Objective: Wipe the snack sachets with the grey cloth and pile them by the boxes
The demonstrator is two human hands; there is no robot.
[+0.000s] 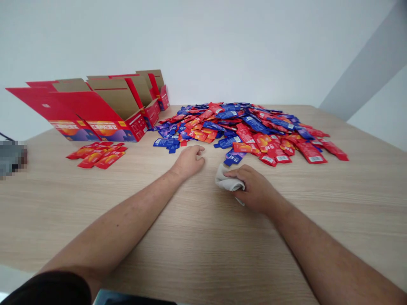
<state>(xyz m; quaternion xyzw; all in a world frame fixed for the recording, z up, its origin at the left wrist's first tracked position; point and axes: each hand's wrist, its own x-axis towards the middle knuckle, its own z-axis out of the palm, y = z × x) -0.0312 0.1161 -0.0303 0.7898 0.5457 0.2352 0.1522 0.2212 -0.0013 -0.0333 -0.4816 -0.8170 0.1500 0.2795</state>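
My right hand grips a folded pale grey cloth just above or on the wooden table, fingers on top and thumb below. My left hand rests near the front of a pile of packets, loosely curled with a gap between thumb and fingers, and nothing shows in it. Red and blue sachets are heaped beyond both hands. A blue sachet lies closest to the cloth, and another blue sachet sits at the pile's left front, beyond my left hand.
Several open red cardboard boxes stand at the back left, flaps raised. A small group of red sachets lies in front of them. A grey object, partly blurred, is at the left edge. The white wall borders the wooden table.
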